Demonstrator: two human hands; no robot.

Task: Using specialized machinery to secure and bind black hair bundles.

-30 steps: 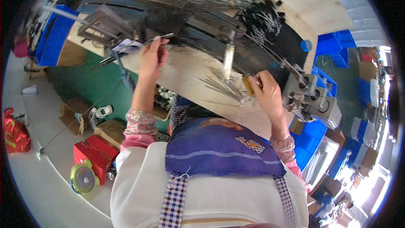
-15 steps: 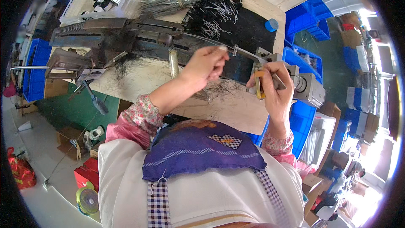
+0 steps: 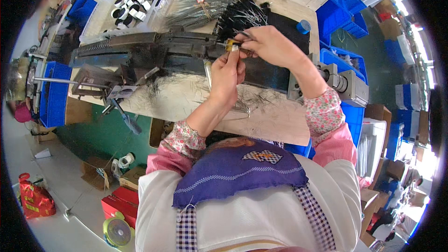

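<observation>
My right hand (image 3: 269, 46) is closed on a small metal tool with a yellow part (image 3: 230, 44), held over the long dark metal machine (image 3: 182, 49). Just below it, my left hand (image 3: 226, 77) is closed with the thumb raised against the yellow part; white wrapping covers the thumb tip. Whatever the left fingers pinch is too small to make out. Behind the hands lies a heap of black bristle brushes with twisted wire stems (image 3: 245, 14).
At the far left, a clear plastic crate (image 3: 161, 2) holds black-and-white rolls. A bundle of metal wires (image 3: 196, 11) lies beside it. A blue round roll (image 3: 303, 27) stands far right, and a grey motor unit (image 3: 352, 88) sits at the machine's right end. Loose bristles litter the wooden tabletop (image 3: 275, 116).
My right hand has swung left from the machine's right end with the yellow-and-metal tool, and now meets my left hand. The left hand has turned thumb-up. The whole view has shifted slightly.
</observation>
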